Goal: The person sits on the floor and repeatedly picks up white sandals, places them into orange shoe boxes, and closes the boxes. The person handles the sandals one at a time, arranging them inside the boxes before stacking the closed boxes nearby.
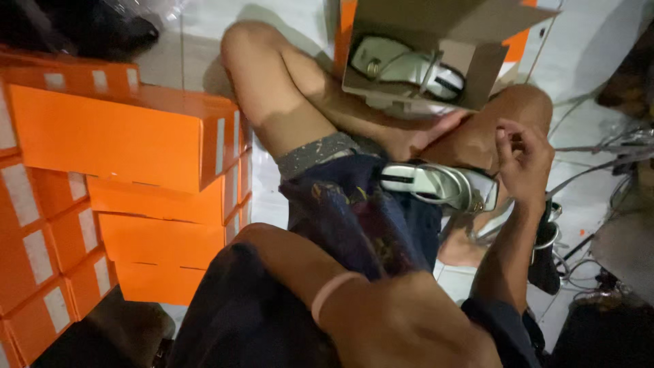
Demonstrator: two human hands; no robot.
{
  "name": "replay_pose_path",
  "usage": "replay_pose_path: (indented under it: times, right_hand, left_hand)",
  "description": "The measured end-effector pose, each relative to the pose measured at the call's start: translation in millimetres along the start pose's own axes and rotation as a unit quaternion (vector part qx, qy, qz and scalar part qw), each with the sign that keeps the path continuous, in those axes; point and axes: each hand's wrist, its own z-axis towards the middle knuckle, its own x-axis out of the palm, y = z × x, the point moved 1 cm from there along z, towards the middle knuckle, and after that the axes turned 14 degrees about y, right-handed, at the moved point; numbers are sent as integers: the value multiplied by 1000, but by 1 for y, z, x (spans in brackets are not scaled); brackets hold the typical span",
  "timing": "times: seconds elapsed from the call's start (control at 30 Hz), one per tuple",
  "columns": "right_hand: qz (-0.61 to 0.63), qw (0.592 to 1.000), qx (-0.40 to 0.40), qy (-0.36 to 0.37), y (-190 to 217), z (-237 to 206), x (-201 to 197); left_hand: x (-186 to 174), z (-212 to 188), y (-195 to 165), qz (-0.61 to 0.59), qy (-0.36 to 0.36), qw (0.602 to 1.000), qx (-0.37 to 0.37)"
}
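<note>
At the far left stands a stack of orange boxes [136, 136] on the floor, and the left hand [409, 327] lies near the camera at the bottom, its fingers hidden, so I cannot tell whether they are open or closed. Right of centre a silver sandal [439, 185] lies across the lap, long axis left to right, below an open cardboard box [436, 41] holding its mate. The right hand [523, 160], nearer of the two, is raised just right of the sandal's end, fingers curled together, apparently pinching its strap.

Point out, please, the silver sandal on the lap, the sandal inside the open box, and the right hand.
silver sandal on the lap [436, 182], head view, on its footbed and straps.
sandal in the open cardboard box [402, 67], head view, on its insole.
right hand [523, 158], head view, on the back of the hand.
</note>
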Motion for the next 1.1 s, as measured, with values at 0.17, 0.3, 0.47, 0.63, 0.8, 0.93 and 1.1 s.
replay_pose_path:
  times: [0.17, 0.3, 0.47, 0.63, 0.8, 0.93, 1.1]
  right_hand:
    - [113, 993, 16, -5, -16, -4, 13]
    - [103, 994, 28, -7, -28, -16, 20]
    - [106, 994, 19, -23, -47, -30, 13]
    - [134, 989, 42, -50, -59, -40, 6]
    - [119, 991, 45, -40, -65, -46, 7]
    - [117, 990, 64, -38, -66, -50, 7]
    - [141, 989, 50, -22, -69, -56, 8]
  left_hand:
    - [53, -5, 37, -200, -45, 977, -62]
    - [69, -2, 51, -222, -62, 972, -46]
    - [59, 9, 59, -44, -11, 999, -11]
    - [51, 18, 54, -76, -38, 996, 19]
    - [43, 16, 47, -69, -45, 996, 34]
    - [35, 23, 40, -59, -40, 997, 32]
    - [15, 36, 39, -37, 16, 999, 33]
